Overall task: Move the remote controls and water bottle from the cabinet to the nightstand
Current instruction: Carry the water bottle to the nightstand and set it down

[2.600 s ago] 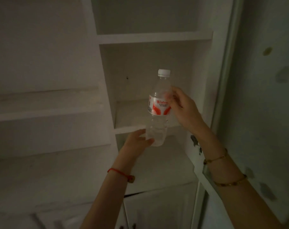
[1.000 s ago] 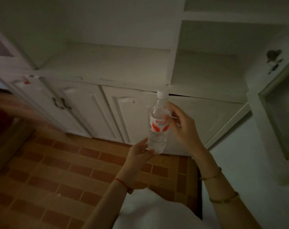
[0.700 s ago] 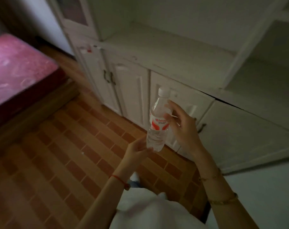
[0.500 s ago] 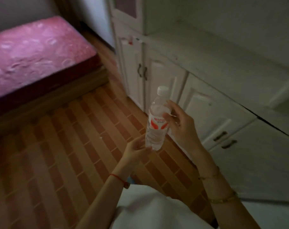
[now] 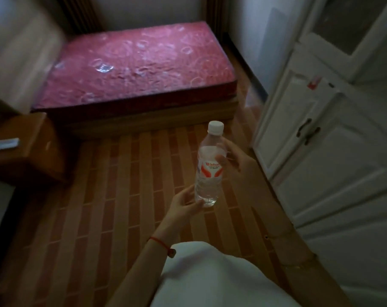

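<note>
Dim lighting covers a small bedroom with a floor [image 5: 112, 196] of orange-brown tiles laid in brick pattern. At the far side lies a bed with a bare pink-red mattress [image 5: 139, 67] on a low wooden frame, its long edge facing the viewer. Along the right side stands the white cabinet [image 5: 325, 165], its panelled lower doors shut, with dark handles side by side at mid height. At the left edge, just beside the near corner of the bed, stands the wooden nightstand [image 5: 30, 149]; a small flat grey-white item [image 5: 6, 144] lies on its top, too blurred to identify. A white garment [image 5: 210, 278] fills the bottom centre of the view.

Both forearms reach forward over the floor. The left wrist carries a red string bracelet [image 5: 160, 241]; the right forearm carries two thin bangles, faint in the dark.

The water bottle [image 5: 209, 167] is held upright in the air between the two hands, over the tiles, well apart from the nightstand and nearer the cabinet. It is clear plastic with a white cap and a red-and-white label. The right hand [image 5: 236, 169] grips the label zone, thumb on the near face and fingers curled round the far side. The left hand [image 5: 184, 208] supports the base, fingers loosely curled and thumb tip touching the lower rim.
</note>
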Tool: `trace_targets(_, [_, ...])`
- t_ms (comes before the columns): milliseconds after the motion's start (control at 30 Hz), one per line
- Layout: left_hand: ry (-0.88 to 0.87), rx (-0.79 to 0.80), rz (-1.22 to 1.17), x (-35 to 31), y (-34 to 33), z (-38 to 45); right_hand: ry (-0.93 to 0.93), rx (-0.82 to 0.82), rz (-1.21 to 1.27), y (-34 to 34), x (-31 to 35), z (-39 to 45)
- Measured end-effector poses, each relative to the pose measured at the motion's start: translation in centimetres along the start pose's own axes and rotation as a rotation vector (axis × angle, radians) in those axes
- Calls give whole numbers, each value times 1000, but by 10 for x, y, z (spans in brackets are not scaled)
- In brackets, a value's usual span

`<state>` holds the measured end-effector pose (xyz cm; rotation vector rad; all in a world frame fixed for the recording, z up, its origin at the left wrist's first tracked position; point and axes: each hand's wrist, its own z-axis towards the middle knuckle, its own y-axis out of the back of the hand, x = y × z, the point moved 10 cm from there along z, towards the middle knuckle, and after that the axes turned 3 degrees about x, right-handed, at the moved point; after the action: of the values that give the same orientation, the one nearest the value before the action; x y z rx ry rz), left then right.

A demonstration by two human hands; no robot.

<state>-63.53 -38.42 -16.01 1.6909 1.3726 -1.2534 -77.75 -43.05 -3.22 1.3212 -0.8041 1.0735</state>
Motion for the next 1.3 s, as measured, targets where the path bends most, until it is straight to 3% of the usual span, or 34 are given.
trace_targets(467, [5, -372, -107, -28, 218, 33, 167, 374, 28, -210, 40, 177])
trace_targets(800, [-5, -676, -89, -77, 381, 103, 278, 642, 73, -354, 77, 344])
trace_targets(1000, [-28, -817, -130, -128, 484, 149, 367, 762, 124, -433, 124, 450])
trace_targets(1300, [40, -983, -249, -144, 610, 181, 389, 910, 127, -553, 153, 541])
